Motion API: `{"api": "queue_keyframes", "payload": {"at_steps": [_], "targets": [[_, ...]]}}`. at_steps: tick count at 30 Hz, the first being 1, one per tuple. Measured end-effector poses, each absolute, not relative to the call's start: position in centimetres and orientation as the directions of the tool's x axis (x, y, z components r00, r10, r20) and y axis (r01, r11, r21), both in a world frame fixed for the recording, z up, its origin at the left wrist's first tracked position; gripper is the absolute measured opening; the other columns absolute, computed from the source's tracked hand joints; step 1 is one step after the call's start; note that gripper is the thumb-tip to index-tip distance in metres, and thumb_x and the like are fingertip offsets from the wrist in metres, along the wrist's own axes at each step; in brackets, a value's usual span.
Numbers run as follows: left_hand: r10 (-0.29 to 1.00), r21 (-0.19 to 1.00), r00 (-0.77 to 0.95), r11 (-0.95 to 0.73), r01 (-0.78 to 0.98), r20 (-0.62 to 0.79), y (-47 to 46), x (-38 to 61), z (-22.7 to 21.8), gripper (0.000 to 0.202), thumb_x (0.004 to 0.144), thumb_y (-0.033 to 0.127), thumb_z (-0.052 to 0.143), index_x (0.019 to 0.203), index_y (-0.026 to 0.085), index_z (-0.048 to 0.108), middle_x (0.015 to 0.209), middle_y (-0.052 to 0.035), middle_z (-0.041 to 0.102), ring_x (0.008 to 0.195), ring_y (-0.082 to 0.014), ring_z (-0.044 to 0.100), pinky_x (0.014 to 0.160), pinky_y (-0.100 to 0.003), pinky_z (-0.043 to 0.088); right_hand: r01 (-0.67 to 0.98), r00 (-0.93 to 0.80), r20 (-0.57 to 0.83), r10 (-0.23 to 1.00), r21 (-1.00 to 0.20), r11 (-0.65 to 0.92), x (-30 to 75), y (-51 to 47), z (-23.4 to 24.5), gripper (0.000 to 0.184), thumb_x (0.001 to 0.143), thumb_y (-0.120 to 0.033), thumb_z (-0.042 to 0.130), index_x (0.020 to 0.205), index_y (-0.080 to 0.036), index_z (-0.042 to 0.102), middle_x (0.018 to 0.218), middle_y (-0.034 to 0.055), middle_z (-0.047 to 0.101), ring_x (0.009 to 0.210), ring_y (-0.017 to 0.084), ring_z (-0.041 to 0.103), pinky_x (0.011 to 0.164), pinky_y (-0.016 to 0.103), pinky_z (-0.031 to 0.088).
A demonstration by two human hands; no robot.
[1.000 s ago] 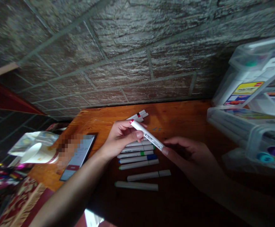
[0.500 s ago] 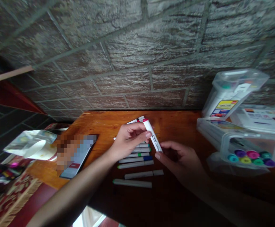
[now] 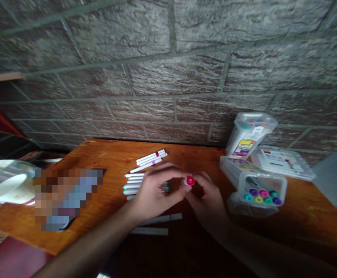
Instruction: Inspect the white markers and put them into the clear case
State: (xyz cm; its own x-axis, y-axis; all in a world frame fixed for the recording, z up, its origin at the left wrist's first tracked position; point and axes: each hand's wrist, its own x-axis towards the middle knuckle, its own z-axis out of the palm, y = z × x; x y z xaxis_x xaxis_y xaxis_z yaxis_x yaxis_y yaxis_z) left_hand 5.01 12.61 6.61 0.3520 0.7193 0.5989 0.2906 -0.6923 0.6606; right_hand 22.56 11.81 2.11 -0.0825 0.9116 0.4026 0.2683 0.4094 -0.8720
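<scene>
A marker point(image 3: 189, 181) points its red end, printed with 15, toward me; most of its barrel is hidden. My left hand point(image 3: 155, 191) pinches it from the left between thumb and fingers. From the other side, my right hand point(image 3: 209, 199) closes on the same marker with thumb and fingertips. Under and behind my left hand lies a row of white markers point(image 3: 133, 181), partly covered by it. Farther back, several more white markers point(image 3: 149, 159) lie slanted on the wooden table point(image 3: 110, 154). Nearer me are two separate markers, one grey-looking marker point(image 3: 168, 219) and another marker point(image 3: 152, 231) in shadow.
On the right, an open clear case point(image 3: 262, 181) lies on its side with several coloured marker ends showing. Behind it stand an upright clear marker box point(image 3: 245, 135) and a flat clear case point(image 3: 284, 162). A white cup point(image 3: 12, 189) is at left, beside a blurred-out area. A stone wall point(image 3: 156, 77) rises behind.
The marker has turned from lying slanted, label showing, to pointing its red end at me. My right hand has come up closer to my left. The view has shifted right.
</scene>
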Motion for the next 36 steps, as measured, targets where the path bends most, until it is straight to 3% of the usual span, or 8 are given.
{"api": "queue_keyframes", "payload": {"at_steps": [10,17,23,36], "targets": [[0.702,0.666,0.350,-0.707,0.239,0.620,12.5,3.7,5.2,0.022,0.084,0.014,0.082,0.105,0.016,0.076,0.097,-0.0055,0.079,0.089,-0.0159,0.074,0.083,-0.025,0.056,0.251,-0.114,0.375,0.920,-0.885,0.392,22.3,11.5,1.2,0.015,0.085,-0.025,0.072,0.076,-0.022,0.061,0.072,-0.0012,0.061,0.067,0.017,0.057,0.063,0.029,0.045],[0.661,0.636,0.403,-0.741,0.216,0.633,12.7,4.2,4.7,0.020,0.083,0.018,0.084,0.101,0.013,0.077,0.092,-0.0071,0.078,0.085,-0.0162,0.072,0.077,-0.024,0.055,0.218,-0.129,0.344,0.930,-0.905,0.365,22.4,11.3,0.6,0.013,0.082,-0.025,0.074,0.079,-0.022,0.062,0.072,-0.0001,0.067,0.066,0.018,0.064,0.060,0.027,0.051],[0.624,0.595,0.422,-0.774,0.218,0.657,13.1,3.8,4.2,0.021,0.088,0.017,0.079,0.109,0.014,0.078,0.099,-0.0100,0.080,0.090,-0.0179,0.073,0.080,-0.027,0.056,0.235,-0.136,0.360,0.923,-0.894,0.383,22.4,11.4,1.8,0.007,0.082,-0.021,0.074,0.088,-0.021,0.071,0.075,0.0002,0.073,0.066,0.017,0.066,0.061,0.025,0.052],[0.587,0.551,0.439,-0.804,0.223,0.680,13.0,3.7,4.5,0.019,0.090,0.017,0.076,0.109,0.016,0.078,0.100,-0.0107,0.080,0.090,-0.0189,0.075,0.078,-0.029,0.059,0.231,-0.140,0.385,0.912,-0.883,0.408,22.4,11.3,1.7,0.008,0.081,-0.019,0.074,0.088,-0.022,0.073,0.077,0.0002,0.073,0.067,0.017,0.068,0.062,0.026,0.053]]}}
